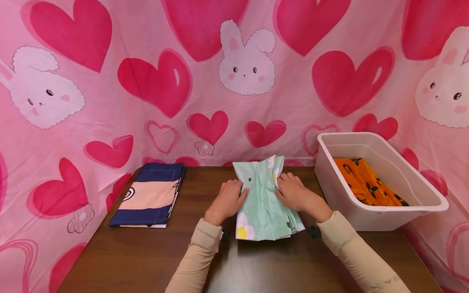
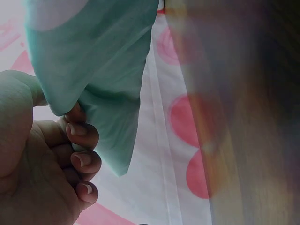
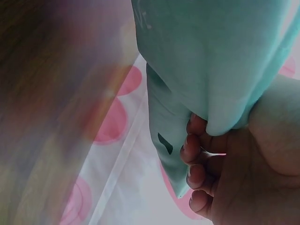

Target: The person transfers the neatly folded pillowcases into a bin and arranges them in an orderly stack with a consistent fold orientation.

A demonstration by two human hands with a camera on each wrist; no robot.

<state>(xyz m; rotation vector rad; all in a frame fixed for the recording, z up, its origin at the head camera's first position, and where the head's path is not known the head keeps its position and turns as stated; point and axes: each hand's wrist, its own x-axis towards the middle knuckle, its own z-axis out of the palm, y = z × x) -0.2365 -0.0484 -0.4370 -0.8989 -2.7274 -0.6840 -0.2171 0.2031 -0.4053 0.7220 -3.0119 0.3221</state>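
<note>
nearest the camera, two beige sleeves [image 1: 362,254] are seen, reaching forward over the desk [image 1: 143,260]. between the hands, straight ahead, the mint-green cloth [image 1: 261,203] is held, its long axis running away from the camera; its left edge is pinched by the left hand [image 1: 226,201], its right edge by the right hand [image 1: 297,193], both with fingers curled, so neither side is nearer. whether its near edge is touching the desk cannot be told. the fabric is smooth, thin and softly creased, printed with white, yellow-centred flowers, and layered folds are shown at the right. to the left, well apart, a flat navy-and-peach cloth [image 1: 152,195] is laid, squarely folded. beyond the right hand, a smooth white plastic bin [image 1: 370,217] is placed, with a rumpled orange cloth [image 1: 366,183] contained in it. behind, a wrinkled pink curtain [image 1: 205,93] is hung.
</note>
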